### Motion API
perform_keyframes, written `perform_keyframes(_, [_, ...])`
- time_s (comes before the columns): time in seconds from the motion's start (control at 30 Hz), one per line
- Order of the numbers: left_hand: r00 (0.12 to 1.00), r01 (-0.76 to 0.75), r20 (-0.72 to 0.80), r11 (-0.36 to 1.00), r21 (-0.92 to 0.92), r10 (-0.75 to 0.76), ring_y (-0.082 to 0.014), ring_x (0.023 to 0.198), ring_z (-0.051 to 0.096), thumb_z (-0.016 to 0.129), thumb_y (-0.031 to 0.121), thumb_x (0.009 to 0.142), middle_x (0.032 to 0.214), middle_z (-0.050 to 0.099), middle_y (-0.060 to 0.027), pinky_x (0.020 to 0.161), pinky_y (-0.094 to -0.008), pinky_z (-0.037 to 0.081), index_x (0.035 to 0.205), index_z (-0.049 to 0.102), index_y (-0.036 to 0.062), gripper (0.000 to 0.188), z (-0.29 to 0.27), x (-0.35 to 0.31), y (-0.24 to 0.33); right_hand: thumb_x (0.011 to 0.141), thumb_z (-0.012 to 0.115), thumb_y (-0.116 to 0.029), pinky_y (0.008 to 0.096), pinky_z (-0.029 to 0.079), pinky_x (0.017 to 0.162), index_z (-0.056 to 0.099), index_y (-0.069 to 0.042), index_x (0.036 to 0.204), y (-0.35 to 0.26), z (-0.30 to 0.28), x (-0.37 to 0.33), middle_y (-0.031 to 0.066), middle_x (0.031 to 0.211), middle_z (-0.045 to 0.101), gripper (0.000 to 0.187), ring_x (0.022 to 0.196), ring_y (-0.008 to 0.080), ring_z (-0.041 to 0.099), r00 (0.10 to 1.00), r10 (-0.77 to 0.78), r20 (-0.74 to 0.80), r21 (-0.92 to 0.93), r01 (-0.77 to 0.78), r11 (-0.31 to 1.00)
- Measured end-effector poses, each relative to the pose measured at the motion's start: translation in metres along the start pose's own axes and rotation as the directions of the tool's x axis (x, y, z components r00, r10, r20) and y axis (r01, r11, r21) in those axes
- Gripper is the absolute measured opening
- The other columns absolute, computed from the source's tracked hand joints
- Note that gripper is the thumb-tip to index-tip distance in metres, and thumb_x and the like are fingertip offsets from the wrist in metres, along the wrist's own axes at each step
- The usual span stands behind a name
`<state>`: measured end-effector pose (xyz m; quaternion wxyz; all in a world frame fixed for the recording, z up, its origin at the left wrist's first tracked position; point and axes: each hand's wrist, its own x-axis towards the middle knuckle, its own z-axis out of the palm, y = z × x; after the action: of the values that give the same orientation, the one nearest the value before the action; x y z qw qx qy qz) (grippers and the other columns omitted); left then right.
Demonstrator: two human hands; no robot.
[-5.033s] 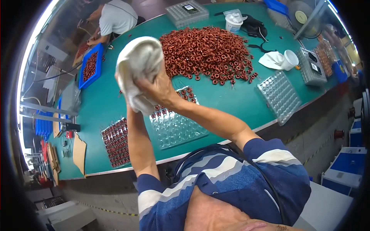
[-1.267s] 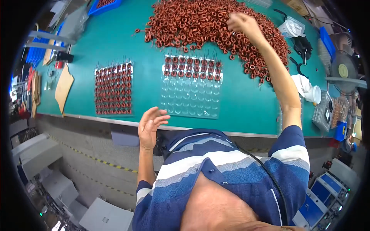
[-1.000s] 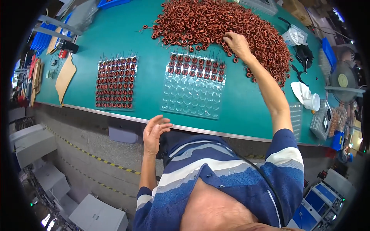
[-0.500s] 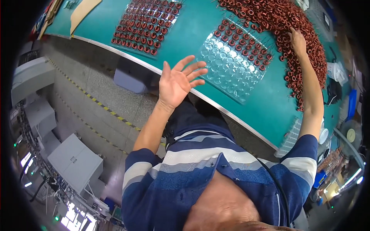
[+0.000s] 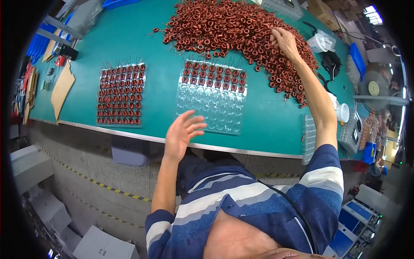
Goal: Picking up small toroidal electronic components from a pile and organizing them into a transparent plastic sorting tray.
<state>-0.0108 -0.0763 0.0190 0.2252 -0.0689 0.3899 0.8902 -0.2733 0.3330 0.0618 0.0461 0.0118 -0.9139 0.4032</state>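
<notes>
A big heap of reddish-brown ring-shaped wire coils (image 5: 224, 26) with thin leads spreads over the far side of the green table. My right hand (image 5: 284, 42) reaches onto its right part, fingers bent down and drawn together among the coils; what they grip is hidden. Over the table's near edge hovers my left hand (image 5: 183, 134), empty, its fingers apart. Just beyond it lies a clear plastic tray (image 5: 211, 105) with round pockets; coils fill its far rows, while its near pockets hold none. A second tray of coils (image 5: 120, 95), filled throughout, lies to the left.
At the far left are a piece of tan cardboard (image 5: 62, 90) and a black device (image 5: 67, 52). On the right stand a white tub (image 5: 321, 42), a white cup (image 5: 343, 113), stacked clear trays (image 5: 308, 136) and a fan (image 5: 374, 88). A grey bin (image 5: 129, 153) sits under the table.
The view has swung, so the table now runs more level and more of its left end shows. My left hand's fingers have bent a little; my right hand is still at the heap.
</notes>
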Motion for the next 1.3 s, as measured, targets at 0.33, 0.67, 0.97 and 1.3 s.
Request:
perform_keyframes(0.33, [0.933, -0.337, 0.268, 0.840, 0.426, 0.238, -0.0127, 0.071, 0.059, 0.043, 0.034, 0.102, 0.099, 0.055, -0.0092, 0.062, -0.0244, 0.049, 0.130, 0.041, 0.0012, 0.043, 0.102, 0.095, -0.025, 0.095, 0.055, -0.023, 0.0233, 0.047, 0.049, 0.063, -0.002, 0.086, -0.104, 0.040, -0.181, 0.0027, 0.066, 0.062, 0.025, 0.057, 0.0097, 0.060, 0.841, 0.011, 0.541, 0.466, -0.311, 0.828])
perform_keyframes(0.67, [0.956, -0.186, 0.283, 0.903, 0.388, 0.075, -0.0120, 0.060, 0.057, 0.048, 0.024, 0.100, 0.073, 0.058, -0.0049, 0.054, -0.0244, 0.048, 0.100, 0.053, 0.0025, 0.022, 0.101, 0.055, -0.048, 0.095, 0.057, -0.026, 0.0265, 0.049, 0.067, 0.067, 0.002, 0.096, -0.103, 0.056, -0.233, 0.0030, 0.080, 0.064, 0.029, 0.075, 0.0106, 0.059, 0.948, 0.010, 0.318, 0.461, -0.164, 0.872])
perform_keyframes(0.97, [0.952, -0.289, 0.241, 0.805, 0.518, 0.187, -0.0103, 0.064, 0.055, 0.052, 0.011, 0.097, 0.078, 0.057, -0.0052, 0.058, -0.0233, 0.046, 0.114, 0.047, 0.0011, 0.020, 0.111, 0.026, -0.053, 0.091, 0.063, -0.025, 0.0296, 0.047, 0.071, 0.069, 0.001, 0.090, -0.102, 0.074, -0.261, 0.0035, 0.078, 0.065, 0.027, 0.075, 0.0111, 0.058, 0.945, 0.163, 0.283, 0.697, -0.319, 0.642])
perform_keyframes(1.3, [0.903, -0.399, 0.193, 0.579, 0.711, 0.385, -0.0144, 0.059, 0.060, 0.055, 0.012, 0.092, 0.075, 0.065, -0.0088, 0.056, -0.0279, 0.048, 0.109, 0.058, 0.0012, 0.021, 0.128, 0.036, -0.017, 0.076, 0.066, -0.004, 0.0357, 0.048, 0.073, 0.066, -0.006, 0.079, -0.138, 0.061, -0.244, 0.0094, 0.080, 0.065, 0.003, 0.080, 0.0266, 0.061, 0.798, -0.478, -0.367, -0.079, 0.485, 0.871])
